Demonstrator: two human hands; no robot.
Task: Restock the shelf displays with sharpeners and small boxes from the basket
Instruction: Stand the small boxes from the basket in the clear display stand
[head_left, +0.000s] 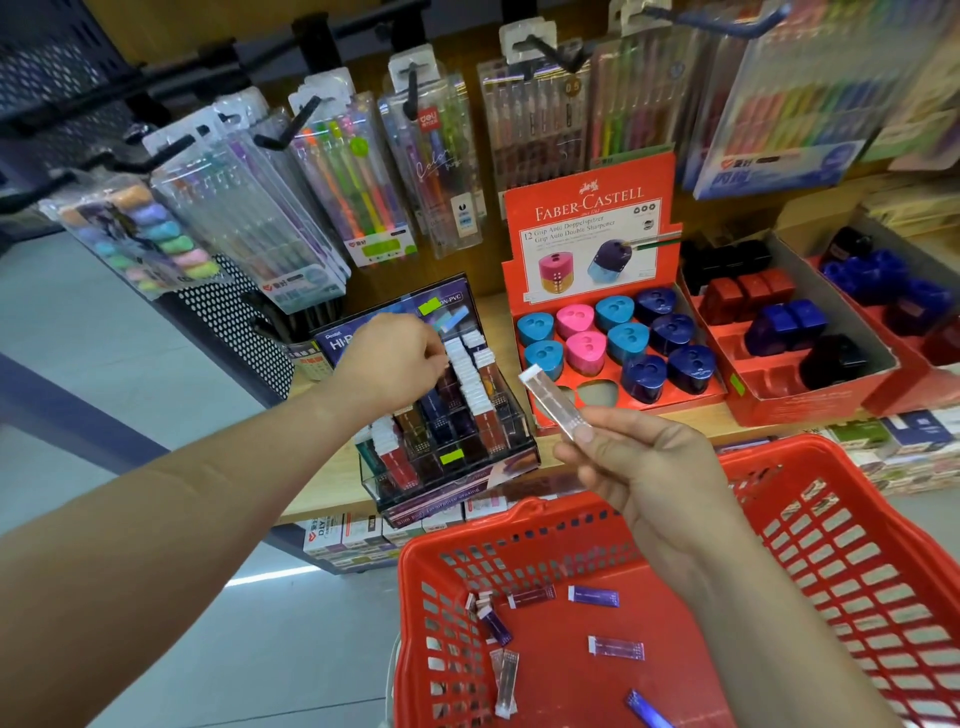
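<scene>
My right hand (644, 467) pinches a slim clear box with a white cap (556, 405) and holds it up above the red basket (852, 561). My left hand (389, 358) reaches into the clear tiered display (467, 415) of small boxes on the shelf, its fingertips curled at a row of white-capped boxes; whether it holds one is hidden. Several slim boxes (615, 647) lie loose on the basket floor. To the right stands a red Faber-Castell sharpener display (592, 234) with blue, pink and dark blue sharpeners (628, 343) in its slots.
Two more red trays with dark blue, red and black sharpeners (789, 332) stand further right on the wooden shelf (623, 441). Pen packs (363, 176) hang on hooks above. Boxed goods (353, 535) fill the lower shelf. A grey floor lies to the left.
</scene>
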